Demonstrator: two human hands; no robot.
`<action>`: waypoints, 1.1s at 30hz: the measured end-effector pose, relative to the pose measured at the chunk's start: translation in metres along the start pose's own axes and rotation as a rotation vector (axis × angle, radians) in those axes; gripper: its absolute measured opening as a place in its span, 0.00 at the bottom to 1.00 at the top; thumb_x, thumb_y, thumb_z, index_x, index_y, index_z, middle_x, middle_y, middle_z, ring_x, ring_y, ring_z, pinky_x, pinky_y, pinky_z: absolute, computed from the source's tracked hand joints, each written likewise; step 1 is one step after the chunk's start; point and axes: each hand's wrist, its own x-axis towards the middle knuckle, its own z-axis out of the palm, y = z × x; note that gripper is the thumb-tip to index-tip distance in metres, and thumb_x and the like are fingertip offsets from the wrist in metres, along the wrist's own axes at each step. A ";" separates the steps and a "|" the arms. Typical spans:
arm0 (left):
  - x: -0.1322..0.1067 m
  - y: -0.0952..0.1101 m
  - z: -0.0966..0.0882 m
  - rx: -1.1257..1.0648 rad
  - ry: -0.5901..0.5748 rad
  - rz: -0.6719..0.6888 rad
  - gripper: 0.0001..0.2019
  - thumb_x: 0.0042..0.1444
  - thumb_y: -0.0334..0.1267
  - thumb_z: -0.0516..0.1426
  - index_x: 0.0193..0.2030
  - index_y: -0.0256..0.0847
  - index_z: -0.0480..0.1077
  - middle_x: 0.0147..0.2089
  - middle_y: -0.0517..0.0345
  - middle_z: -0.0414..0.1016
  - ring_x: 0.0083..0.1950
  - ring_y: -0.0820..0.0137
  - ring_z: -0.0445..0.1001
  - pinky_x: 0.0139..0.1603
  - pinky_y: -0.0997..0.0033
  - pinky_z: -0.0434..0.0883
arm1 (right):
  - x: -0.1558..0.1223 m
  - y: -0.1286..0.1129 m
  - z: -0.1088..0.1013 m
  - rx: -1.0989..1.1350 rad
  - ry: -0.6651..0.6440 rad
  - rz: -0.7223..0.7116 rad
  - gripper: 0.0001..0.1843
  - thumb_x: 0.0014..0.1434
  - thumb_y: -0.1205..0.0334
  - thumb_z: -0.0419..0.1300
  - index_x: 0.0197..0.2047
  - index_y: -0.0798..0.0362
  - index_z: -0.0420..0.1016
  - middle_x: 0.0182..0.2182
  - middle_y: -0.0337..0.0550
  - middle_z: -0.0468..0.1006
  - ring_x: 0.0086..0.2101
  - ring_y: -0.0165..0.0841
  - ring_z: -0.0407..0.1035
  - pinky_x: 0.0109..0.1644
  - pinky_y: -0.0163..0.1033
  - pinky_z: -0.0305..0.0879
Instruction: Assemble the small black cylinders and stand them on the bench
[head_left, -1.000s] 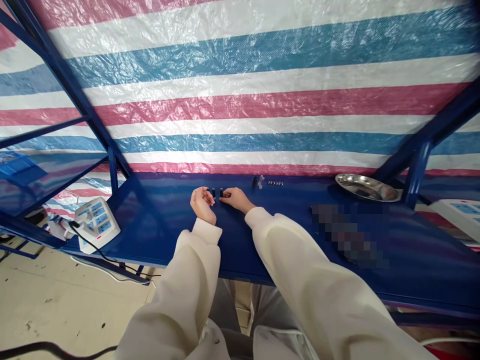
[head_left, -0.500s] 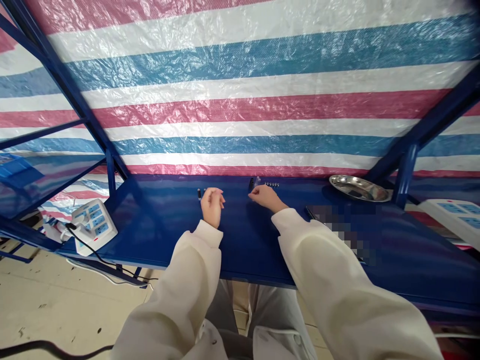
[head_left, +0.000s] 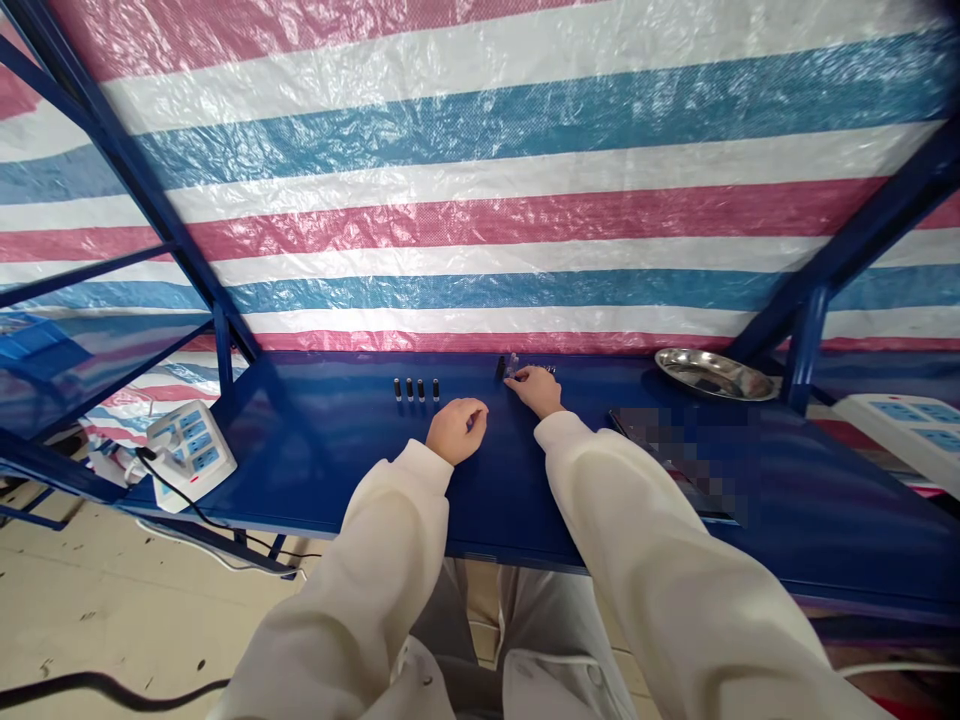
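Note:
Over the blue table, my left hand (head_left: 457,430) is curled, its thumb and fingers coming together. Whatever may be in that pinch is too small or hidden to name. To its left stand several small black-and-white cylinders (head_left: 409,390) in a row. My right hand (head_left: 535,390) reaches to the back of the table with fingertips pinched, right beside some small clear pieces (head_left: 514,362). A short black piece (head_left: 500,368) stands left of them. Small shiny metal-looking parts (head_left: 551,370) peek out behind this hand, mostly covered by it.
An oval metal tray (head_left: 712,375) sits at the back right. A dark flat object, partly blurred out (head_left: 675,465), lies near my right forearm. White power strips stand at the left (head_left: 191,455) and right (head_left: 904,430). A striped sheet (head_left: 480,230) hangs behind the blue frame (head_left: 810,350).
My left hand has moved right and toward me, away from the row of cylinders, which now shows fully. My right hand has shifted slightly right, covering more of the small metal parts.

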 end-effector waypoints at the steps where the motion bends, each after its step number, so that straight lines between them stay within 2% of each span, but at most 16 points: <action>1: 0.000 0.000 0.000 -0.002 0.005 0.001 0.09 0.56 0.32 0.49 0.34 0.40 0.70 0.30 0.55 0.73 0.33 0.70 0.69 0.39 0.69 0.68 | 0.000 -0.001 0.001 0.002 0.008 -0.003 0.16 0.50 0.54 0.61 0.40 0.53 0.78 0.39 0.49 0.79 0.43 0.41 0.71 0.43 0.42 0.62; 5: 0.000 0.001 0.002 0.005 0.008 0.008 0.09 0.56 0.32 0.49 0.34 0.40 0.70 0.30 0.55 0.73 0.34 0.70 0.69 0.39 0.69 0.69 | -0.001 -0.002 0.002 0.032 0.039 -0.004 0.11 0.51 0.57 0.60 0.36 0.51 0.78 0.37 0.47 0.79 0.42 0.40 0.71 0.43 0.42 0.62; 9: -0.002 0.001 0.007 0.042 -0.052 0.007 0.09 0.56 0.31 0.49 0.39 0.40 0.70 0.33 0.54 0.73 0.37 0.68 0.70 0.42 0.68 0.69 | -0.005 -0.003 -0.002 0.141 0.065 0.037 0.08 0.49 0.59 0.60 0.32 0.52 0.78 0.34 0.46 0.80 0.39 0.39 0.72 0.43 0.42 0.62; 12: 0.000 0.005 0.013 0.140 -0.092 -0.012 0.15 0.57 0.32 0.49 0.50 0.38 0.67 0.42 0.51 0.74 0.44 0.65 0.69 0.47 0.65 0.68 | -0.013 -0.004 -0.011 0.376 0.151 0.032 0.10 0.48 0.58 0.61 0.30 0.55 0.77 0.31 0.47 0.79 0.35 0.38 0.72 0.41 0.40 0.63; 16: 0.012 0.016 0.024 0.351 -0.162 -0.067 0.27 0.58 0.35 0.49 0.64 0.37 0.53 0.54 0.44 0.68 0.51 0.59 0.65 0.47 0.60 0.66 | -0.033 -0.008 -0.023 0.661 0.247 -0.030 0.13 0.49 0.55 0.60 0.31 0.57 0.75 0.29 0.47 0.78 0.31 0.35 0.70 0.37 0.38 0.65; 21: 0.044 0.024 0.043 0.444 -0.215 -0.183 0.31 0.57 0.32 0.48 0.67 0.35 0.47 0.56 0.40 0.65 0.54 0.55 0.63 0.47 0.58 0.64 | -0.055 -0.014 -0.023 0.537 0.352 -0.063 0.09 0.50 0.57 0.57 0.29 0.55 0.71 0.28 0.47 0.76 0.29 0.34 0.68 0.39 0.39 0.64; 27: 0.066 0.016 0.063 0.517 -0.239 -0.267 0.32 0.57 0.32 0.47 0.68 0.36 0.44 0.57 0.40 0.63 0.55 0.55 0.62 0.49 0.55 0.63 | -0.055 -0.014 -0.017 0.494 0.407 -0.034 0.07 0.50 0.58 0.55 0.27 0.52 0.67 0.25 0.44 0.73 0.28 0.34 0.66 0.39 0.40 0.63; 30: 0.070 0.011 0.067 0.582 -0.248 -0.259 0.31 0.58 0.33 0.47 0.68 0.38 0.45 0.57 0.41 0.62 0.55 0.56 0.61 0.49 0.57 0.62 | -0.055 -0.016 -0.017 0.524 0.410 -0.052 0.07 0.49 0.58 0.55 0.26 0.52 0.66 0.24 0.41 0.72 0.27 0.33 0.65 0.38 0.39 0.62; 33: 0.076 0.007 0.065 0.626 -0.240 -0.190 0.26 0.60 0.32 0.45 0.65 0.36 0.51 0.56 0.41 0.63 0.55 0.57 0.62 0.48 0.58 0.63 | -0.056 -0.019 -0.018 0.536 0.403 -0.067 0.07 0.49 0.58 0.55 0.26 0.52 0.66 0.24 0.41 0.72 0.27 0.33 0.65 0.38 0.39 0.62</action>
